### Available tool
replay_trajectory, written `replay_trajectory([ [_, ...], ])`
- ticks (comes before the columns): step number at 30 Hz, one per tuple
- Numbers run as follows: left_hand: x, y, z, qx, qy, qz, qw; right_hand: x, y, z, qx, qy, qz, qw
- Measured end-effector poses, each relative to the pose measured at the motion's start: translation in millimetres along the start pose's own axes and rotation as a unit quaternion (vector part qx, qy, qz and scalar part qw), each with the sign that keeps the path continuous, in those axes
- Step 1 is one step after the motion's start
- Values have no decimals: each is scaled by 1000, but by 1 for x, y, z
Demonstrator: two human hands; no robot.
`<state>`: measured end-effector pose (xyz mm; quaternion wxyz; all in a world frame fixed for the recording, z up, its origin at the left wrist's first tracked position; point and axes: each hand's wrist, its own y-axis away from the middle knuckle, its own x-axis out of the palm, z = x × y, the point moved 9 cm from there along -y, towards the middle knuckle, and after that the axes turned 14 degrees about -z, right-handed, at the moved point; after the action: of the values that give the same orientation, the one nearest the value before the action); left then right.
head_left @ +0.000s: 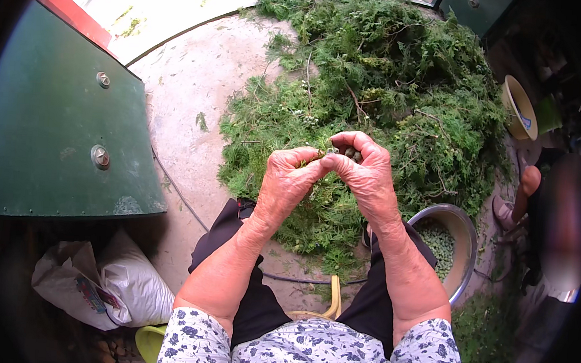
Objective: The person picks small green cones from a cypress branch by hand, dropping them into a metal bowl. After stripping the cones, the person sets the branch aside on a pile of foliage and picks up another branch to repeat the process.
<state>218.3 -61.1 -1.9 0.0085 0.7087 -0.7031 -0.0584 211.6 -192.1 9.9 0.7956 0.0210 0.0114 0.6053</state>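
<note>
My left hand (289, 180) and my right hand (369, 176) meet at the fingertips above a big heap of cut evergreen branches (390, 68). A small green sprig (323, 145) is pinched in my left fingers, most of it hidden by them. Several small round green cones (353, 153) sit in the curled fingers of my right hand, whose thumb and forefinger touch the sprig. Beside my right knee stands a metal basin (464, 249), partly filled with small green cones (439, 248). My right forearm hides part of its near side.
At left stands a green metal door (55, 120) with round studs. White sacks (134, 285) and a yellow-green container (152, 343) lie below it. A dark cable (182, 193) crosses the floor. On the right, another person (530, 183) sits near a cream basin (520, 108).
</note>
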Motion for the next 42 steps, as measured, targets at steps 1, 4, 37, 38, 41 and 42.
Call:
replay_trajectory([
  [1, 2, 1, -1, 0, -13, 7, 1000, 2, 0, -2, 7, 14, 6, 1000],
  [4, 4, 3, -5, -1, -13, 14, 1000, 4, 3, -6, 78, -63, 19, 995],
  [37, 5, 2, 20, -144, 146, -1, 979, 0, 8, -36, 248, -294, 50, 921],
  [38, 4, 2, 25, -180, 178, -27, 967, -6, 4, -33, 230, -303, 30, 925],
  [41, -1, -6, 27, -209, 313, -15, 926, -42, -6, -31, 222, -292, -10, 930],
  [42, -6, -11, 28, -193, 321, -57, 925, -57, -8, -25, 207, -286, -28, 935],
])
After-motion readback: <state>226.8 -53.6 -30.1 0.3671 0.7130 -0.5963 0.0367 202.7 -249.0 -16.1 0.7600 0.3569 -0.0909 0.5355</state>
